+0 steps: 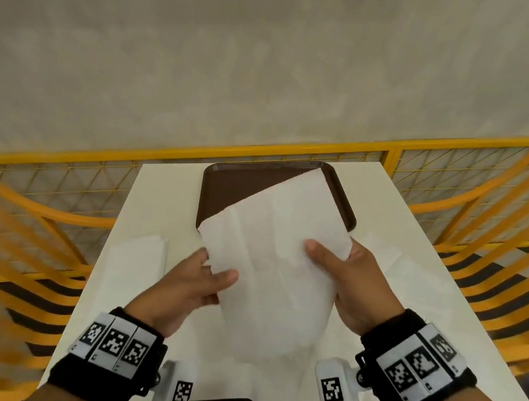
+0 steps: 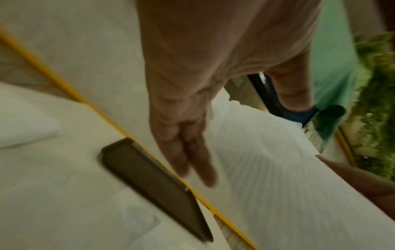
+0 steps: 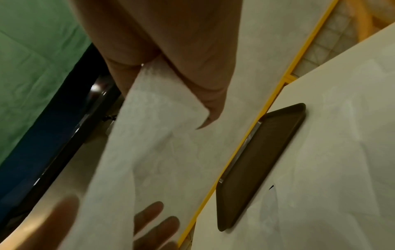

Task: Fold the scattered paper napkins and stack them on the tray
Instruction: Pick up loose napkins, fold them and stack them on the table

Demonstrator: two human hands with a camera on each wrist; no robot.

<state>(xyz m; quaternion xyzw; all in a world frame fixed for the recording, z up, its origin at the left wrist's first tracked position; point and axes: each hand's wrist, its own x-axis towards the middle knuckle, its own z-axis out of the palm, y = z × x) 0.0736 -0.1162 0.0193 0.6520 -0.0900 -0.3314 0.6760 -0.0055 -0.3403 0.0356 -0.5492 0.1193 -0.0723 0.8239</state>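
Note:
Both hands hold one white paper napkin (image 1: pixel 274 258) up off the white table (image 1: pixel 415 295), in front of the brown tray (image 1: pixel 226 187). My left hand (image 1: pixel 218 268) pinches the napkin's lower left edge, thumb on the front and fingers behind. At the right edge, my right hand (image 1: pixel 330 250) grips it the same way. The left wrist view shows the left fingers (image 2: pixel 192 160) lying against the napkin (image 2: pixel 267 177), with the tray (image 2: pixel 149 177) beyond. In the right wrist view the right hand (image 3: pixel 171 94) pinches the napkin (image 3: pixel 138 143). The shown part of the tray (image 3: pixel 260 160) holds nothing.
Other white napkins lie flat on the table, one at the left (image 1: pixel 142 250) and one at the right (image 1: pixel 384 252). Yellow slatted chairs (image 1: pixel 3 244) stand on both sides. A yellow mesh railing (image 1: pixel 299 148) runs behind the table's far edge.

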